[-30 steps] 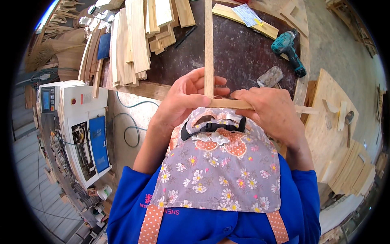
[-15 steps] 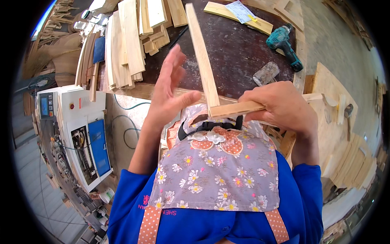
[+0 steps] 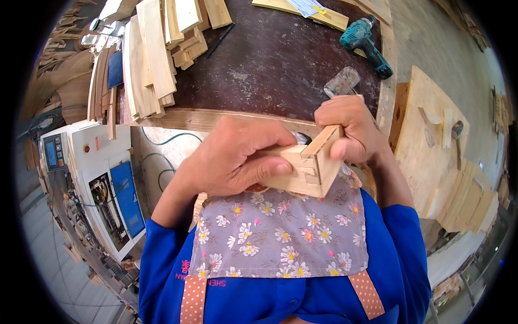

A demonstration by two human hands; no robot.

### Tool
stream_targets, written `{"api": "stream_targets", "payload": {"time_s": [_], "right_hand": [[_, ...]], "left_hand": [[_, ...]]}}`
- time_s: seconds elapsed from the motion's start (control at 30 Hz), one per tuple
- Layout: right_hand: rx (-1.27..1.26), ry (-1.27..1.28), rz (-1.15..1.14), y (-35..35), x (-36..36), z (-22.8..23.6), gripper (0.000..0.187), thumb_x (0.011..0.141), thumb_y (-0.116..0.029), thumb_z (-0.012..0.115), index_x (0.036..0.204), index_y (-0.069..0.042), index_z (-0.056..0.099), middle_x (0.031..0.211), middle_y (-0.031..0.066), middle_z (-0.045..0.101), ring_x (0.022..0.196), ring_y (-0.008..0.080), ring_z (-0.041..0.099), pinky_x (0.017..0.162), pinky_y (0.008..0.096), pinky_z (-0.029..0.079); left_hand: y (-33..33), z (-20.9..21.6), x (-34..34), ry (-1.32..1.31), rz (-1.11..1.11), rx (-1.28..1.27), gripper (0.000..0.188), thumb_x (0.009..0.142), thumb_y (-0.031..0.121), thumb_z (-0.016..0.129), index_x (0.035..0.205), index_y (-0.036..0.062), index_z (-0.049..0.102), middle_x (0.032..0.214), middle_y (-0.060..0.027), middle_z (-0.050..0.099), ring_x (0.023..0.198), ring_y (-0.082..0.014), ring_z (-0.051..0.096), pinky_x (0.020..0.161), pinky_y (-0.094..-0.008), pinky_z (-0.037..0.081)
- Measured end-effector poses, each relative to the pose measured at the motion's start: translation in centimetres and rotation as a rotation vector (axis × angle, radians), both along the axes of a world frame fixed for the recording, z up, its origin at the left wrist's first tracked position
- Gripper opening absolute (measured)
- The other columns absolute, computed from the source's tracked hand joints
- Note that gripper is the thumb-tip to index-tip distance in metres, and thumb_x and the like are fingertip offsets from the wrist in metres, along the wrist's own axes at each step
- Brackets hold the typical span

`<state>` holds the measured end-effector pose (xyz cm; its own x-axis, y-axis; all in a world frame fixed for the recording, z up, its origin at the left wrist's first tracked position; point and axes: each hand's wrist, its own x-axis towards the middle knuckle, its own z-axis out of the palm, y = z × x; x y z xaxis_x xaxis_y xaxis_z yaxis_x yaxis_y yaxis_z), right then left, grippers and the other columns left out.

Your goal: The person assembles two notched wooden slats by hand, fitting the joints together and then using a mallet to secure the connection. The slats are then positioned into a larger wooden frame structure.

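Observation:
Close in front of my apron, both hands grip a corner-jointed wooden assembly (image 3: pixel 294 171), made of two pale boards that meet at an interlocking joint. My left hand (image 3: pixel 232 156) is closed around one board, its thumb lying along the face near the joint. My right hand (image 3: pixel 353 129) is closed on the other, shorter board, with the thumb at its edge. The joint faces me, and thin dark lines show where the pieces fit together. My left hand hides the rest of the longer board.
Stacked pale boards (image 3: pixel 148 59) lie on the dark workbench (image 3: pixel 259 70) at the left. A teal cordless drill (image 3: pixel 367 46) and a worn mallet head (image 3: pixel 342 82) lie at its right. A white-and-blue machine cabinet (image 3: pixel 102 178) stands left; plywood (image 3: pixel 431 113) stands right.
My left hand, open and apart before, has closed on the long board. The assembly has been turned and brought nearer my body, so its joint now faces me.

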<state>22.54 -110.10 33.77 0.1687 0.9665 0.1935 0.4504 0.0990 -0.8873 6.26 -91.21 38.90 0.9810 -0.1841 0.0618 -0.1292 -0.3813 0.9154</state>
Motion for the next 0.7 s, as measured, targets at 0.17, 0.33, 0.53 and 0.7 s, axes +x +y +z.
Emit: {"api": "stream_targets", "payload": {"time_s": [0.17, 0.33, 0.53, 0.7], "right_hand": [[0.102, 0.041, -0.008, 0.2, -0.3, -1.7, 0.062, 0.082, -0.061, 0.049, 0.055, -0.006, 0.036, 0.052, 0.0098, 0.032, 0.049, 0.0294, 0.039, 0.048, 0.0370, 0.030], [0.081, 0.039, 0.075, 0.4, 0.2, -1.2, 0.059, 0.079, -0.057, 0.052, 0.054, -0.006, 0.036, 0.052, 0.0097, 0.032, 0.049, 0.0293, 0.039, 0.048, 0.0373, 0.031], [0.083, 0.033, 0.089, 0.3, 0.2, -1.2, 0.060, 0.079, -0.058, 0.053, 0.053, -0.006, 0.036, 0.051, 0.0099, 0.032, 0.048, 0.0295, 0.039, 0.048, 0.0373, 0.031], [0.087, 0.010, 0.099, 0.3, 0.0, -1.1, 0.060, 0.079, -0.058, 0.054, 0.053, -0.007, 0.036, 0.051, 0.0097, 0.032, 0.048, 0.0296, 0.040, 0.048, 0.0373, 0.032]], "left_hand": [[-1.1, 0.3, 0.0, 0.031, -0.011, -0.029, 0.036, 0.085, 0.033, 0.065, 0.093, -0.0025, 0.064, 0.077, -0.0133, 0.063, 0.067, -0.0300, 0.063, 0.060, -0.0341, 0.047], [-1.2, 0.5, -0.1, 0.123, -0.023, -0.133, 0.037, 0.084, 0.034, 0.067, 0.091, -0.0029, 0.065, 0.078, -0.0144, 0.065, 0.069, -0.0284, 0.064, 0.061, -0.0335, 0.048], [-1.3, 0.4, 0.1, 0.184, -0.035, -0.204, 0.038, 0.081, 0.034, 0.069, 0.089, -0.0033, 0.066, 0.078, -0.0148, 0.066, 0.070, -0.0276, 0.066, 0.062, -0.0331, 0.048], [-1.2, 0.4, 0.2, 0.217, -0.030, -0.269, 0.039, 0.079, 0.033, 0.072, 0.089, -0.0038, 0.067, 0.076, -0.0147, 0.066, 0.069, -0.0268, 0.067, 0.061, -0.0334, 0.048]]}}
